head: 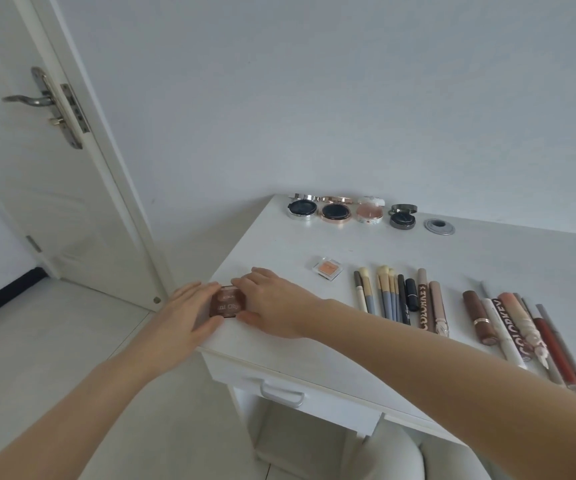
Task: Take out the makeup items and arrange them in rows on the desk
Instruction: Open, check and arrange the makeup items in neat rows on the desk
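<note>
Palette (228, 303) on white desk (279, 244) near door (37, 168)

White desk (279, 244): four open compacts (350, 211) at back, brushes (383, 292), tubes (508, 323), brown palette (227, 303) in front.

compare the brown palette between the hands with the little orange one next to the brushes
The brown palette is larger, dark and closed, held between the left hand and right hand at the desk's corner. The orange palette is smaller, clear-cased, untouched, farther in. Both lie flat on the desk.
</note>
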